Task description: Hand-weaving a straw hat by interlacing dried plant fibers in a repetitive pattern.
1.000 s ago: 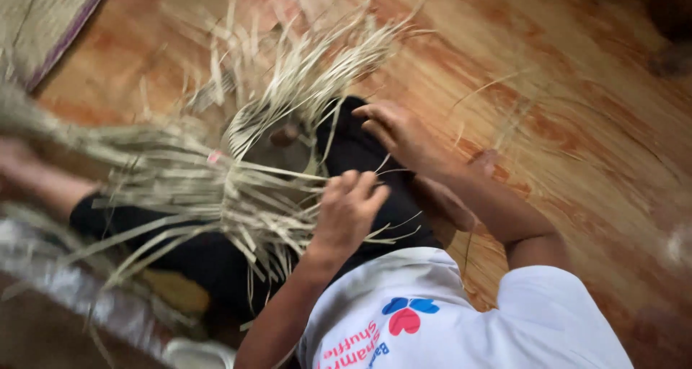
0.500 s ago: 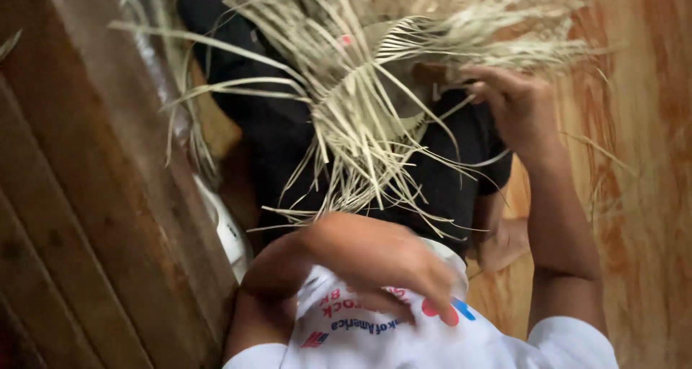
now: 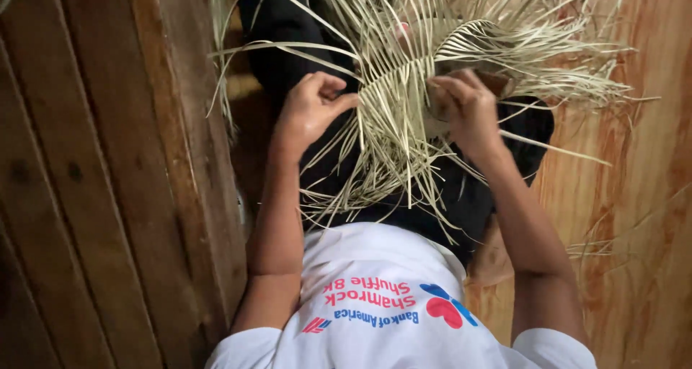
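- A half-woven mat of pale straw strips (image 3: pixel 432 73) is spread over the lap, its loose ends fanning mostly toward the shirt.
- Strips are pinched by the curled left hand (image 3: pixel 310 113).
- The woven edge is gripped by the right hand (image 3: pixel 468 109).

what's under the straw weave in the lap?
Under the pale straw weave you see black trousers and, at the right, orange wooden floor. The left hand and right hand grip strands. Anything beneath its dense middle is covered.
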